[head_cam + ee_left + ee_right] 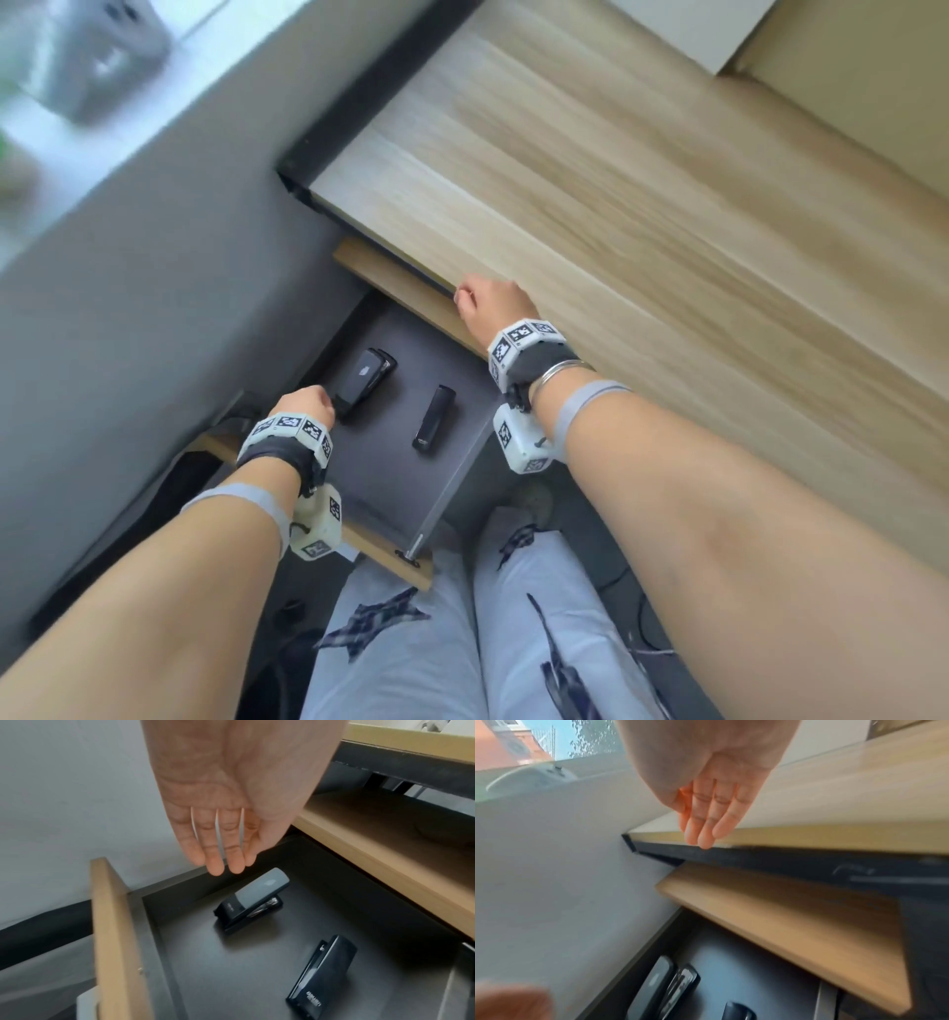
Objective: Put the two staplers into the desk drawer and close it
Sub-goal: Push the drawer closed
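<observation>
**2 staplers lying in the pulled-out drawer**

The left hand (231,805) hangs above the drawer (390,557), fingers straight and close together, holding nothing, tips just over the wide stapler (250,900). That stapler lies near the drawer's left wall. The slim stapler (322,977) lies apart from it, nearer the right wall. The right hand (711,787), fingers straight and together, holds nothing, its tips at the desk's (642,205) front edge, above the drawer.
</observation>
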A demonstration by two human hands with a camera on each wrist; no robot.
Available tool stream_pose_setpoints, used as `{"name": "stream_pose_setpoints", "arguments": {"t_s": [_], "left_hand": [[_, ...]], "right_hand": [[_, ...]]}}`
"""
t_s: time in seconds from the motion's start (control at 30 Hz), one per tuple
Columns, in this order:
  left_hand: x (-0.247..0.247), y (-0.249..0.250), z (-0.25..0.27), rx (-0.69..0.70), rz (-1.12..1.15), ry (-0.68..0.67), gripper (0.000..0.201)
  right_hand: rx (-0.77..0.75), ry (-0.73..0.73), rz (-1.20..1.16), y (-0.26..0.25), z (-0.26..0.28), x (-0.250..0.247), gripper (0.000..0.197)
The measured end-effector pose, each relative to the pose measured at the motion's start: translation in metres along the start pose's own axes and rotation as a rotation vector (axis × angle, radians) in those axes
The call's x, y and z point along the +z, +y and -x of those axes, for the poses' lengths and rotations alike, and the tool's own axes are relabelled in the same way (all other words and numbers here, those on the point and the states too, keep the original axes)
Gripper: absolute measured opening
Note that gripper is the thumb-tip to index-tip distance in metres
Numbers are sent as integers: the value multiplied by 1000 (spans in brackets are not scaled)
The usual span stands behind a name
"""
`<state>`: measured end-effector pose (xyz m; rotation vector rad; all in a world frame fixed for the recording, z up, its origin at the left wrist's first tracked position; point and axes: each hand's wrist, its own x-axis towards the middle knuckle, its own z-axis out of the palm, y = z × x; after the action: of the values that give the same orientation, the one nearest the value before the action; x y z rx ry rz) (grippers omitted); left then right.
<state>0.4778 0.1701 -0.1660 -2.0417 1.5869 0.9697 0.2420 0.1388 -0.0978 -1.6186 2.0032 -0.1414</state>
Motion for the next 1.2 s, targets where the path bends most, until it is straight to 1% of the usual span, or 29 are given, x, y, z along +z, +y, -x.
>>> {"name": "stream_pose_setpoints", "arguments": {"t_s": [0.1,0.23,0.33,0.43,0.57,0.63,0.73,0.9,0.93,1.0,1.1,1.13,1.2], "left_hand": [[4,-18,13,-69,-61,-21,29],[21,-40,34,-133,-276,-133,27],[38,-51,47,-129,-471,-233,41],[55,-55,42,-127,-457,-343,38],[63,-51,37,-115,-374,-410,31],[64,-48,36,-130,-335,-395,24],[63,-40,40,-182,-321,-334,27],[58,-23,31,-201,-262,-289,24],[60,-19,26,-213,-217,-255,26],[65,-12,14,-260,-70,-193,39],[68,1,-7,-293,143,-107,41],[67,8,-12,-299,167,-110,45],[63,21,-18,-282,166,-115,45]], "right_hand": [[36,142,17,21,-6,-23,28],[113,253,82,68,-13,-21,27],[96,350,173,91,-10,-9,35],[102,434,214,104,-9,0,46],[163,390,245,113,-12,7,55],[156,391,270,115,-13,9,57],[141,411,274,115,-12,10,58],[147,405,280,115,-11,9,58],[145,407,276,115,-11,9,58],[142,420,264,114,-11,10,59],[143,435,257,113,-11,10,59],[144,437,255,113,-11,10,59],[145,440,249,112,-12,10,59]]}}
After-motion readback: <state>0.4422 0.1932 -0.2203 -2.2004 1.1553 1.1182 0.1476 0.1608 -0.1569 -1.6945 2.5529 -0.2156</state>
